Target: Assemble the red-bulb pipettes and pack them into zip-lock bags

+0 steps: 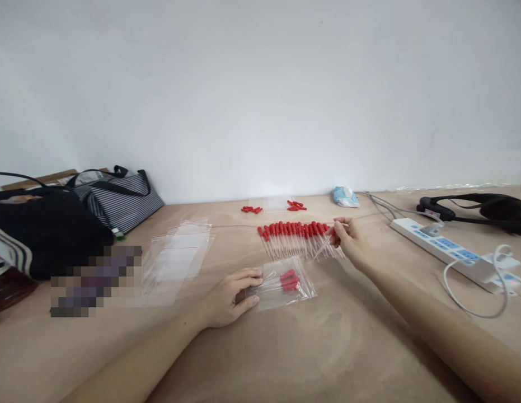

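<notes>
Left hand (235, 298), loosely curled, rests on the bag of droppers (281, 284); right hand (343, 242) pinches a dropper beyond it (fingertips partly hide its red bulb).

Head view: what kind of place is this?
Probably a makeshift packing spot at a table or similar surface against a plain wall: a row of red-capped droppers, a stack of clear zip bags, and a power strip.

My brown-covered table (327, 347) carries clear bags (180, 252) at left, red-topped droppers (300, 238) mid-table, a power strip (449, 252) at right, and a striped bag (126, 198) far left.
</notes>
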### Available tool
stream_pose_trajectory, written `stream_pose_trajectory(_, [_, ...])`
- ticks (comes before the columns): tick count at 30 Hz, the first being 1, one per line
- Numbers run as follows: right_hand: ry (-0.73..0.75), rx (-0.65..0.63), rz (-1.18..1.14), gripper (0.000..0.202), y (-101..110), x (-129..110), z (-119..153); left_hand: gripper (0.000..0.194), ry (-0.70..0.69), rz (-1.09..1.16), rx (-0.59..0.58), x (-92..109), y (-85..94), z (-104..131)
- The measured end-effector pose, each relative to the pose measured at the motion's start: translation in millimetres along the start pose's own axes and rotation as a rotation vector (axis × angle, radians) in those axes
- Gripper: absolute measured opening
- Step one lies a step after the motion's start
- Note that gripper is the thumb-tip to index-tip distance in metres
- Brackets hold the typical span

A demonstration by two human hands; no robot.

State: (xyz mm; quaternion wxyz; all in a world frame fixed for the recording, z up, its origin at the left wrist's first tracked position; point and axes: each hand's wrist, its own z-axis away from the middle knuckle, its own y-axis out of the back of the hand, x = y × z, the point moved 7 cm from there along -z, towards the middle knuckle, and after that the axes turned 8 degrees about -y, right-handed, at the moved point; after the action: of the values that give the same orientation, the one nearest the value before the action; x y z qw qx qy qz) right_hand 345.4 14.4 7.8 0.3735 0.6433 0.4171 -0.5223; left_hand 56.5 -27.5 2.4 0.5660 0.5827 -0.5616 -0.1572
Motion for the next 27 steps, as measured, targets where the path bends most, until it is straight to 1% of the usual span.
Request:
stream_pose_trajectory(3, [-0.094,0.004,-0.164,0.043,-5,18,20,0.031,0.010,0.003,0.005,1,1.5,-1])
stream_pose_trajectory(6, [-0.185,-0.020,-0.287,0.041,-18,34,31,0.031,0.035,0.011,-0.005,-1,1.0,-2])
stream_pose_trajectory(8, [-0.237,-0.066,-0.349,0.038,-31,39,37,0.032,0.043,0.021,-0.012,-2,0.0,-2])
stream_pose_trajectory(10, [-0.283,-0.141,-0.378,0.035,-44,41,42,0.032,0.041,0.020,-0.015,-3,-0.9,-2])
stream_pose_trajectory(12, [-0.293,-0.179,-0.372,0.035,-50,39,45,0.033,0.037,0.009,-0.021,-3,-1.8,-1])
stream_pose_trajectory(13, [-0.274,-0.163,-0.357,0.036,-47,37,44,0.034,0.036,0.002,-0.024,-2,-2.0,-1])
stream_pose_trajectory(14, [-0.239,-0.120,-0.337,0.037,-42,34,42,0.034,0.036,-0.003,-0.028,-2,-2.3,-1])
stream_pose_trajectory(18, [-0.083,0.112,-0.262,0.036,-2,26,29,0.034,0.038,-0.007,-0.037,-1,-2.3,-1])
stream_pose_trajectory(20, [-0.073,0.152,-0.268,0.035,10,27,25,0.034,0.036,-0.008,-0.041,-1,-2.2,-1])
stream_pose_trajectory(21, [-0.083,0.153,-0.279,0.035,12,28,25,0.034,0.034,-0.009,-0.044,-1,-2.3,-1])
stream_pose_trajectory(22, [-0.097,0.147,-0.291,0.035,11,29,26,0.034,0.033,-0.011,-0.046,-1,-2.5,-2])
stream_pose_trajectory(24, [-0.133,0.113,-0.306,0.035,1,31,31,0.034,0.031,-0.014,-0.046,-1,-2.6,-2])
stream_pose_trajectory(27, [-0.204,0.016,-0.355,0.034,-25,32,42,0.033,0.033,-0.022,-0.048,-1,-2.5,-2])
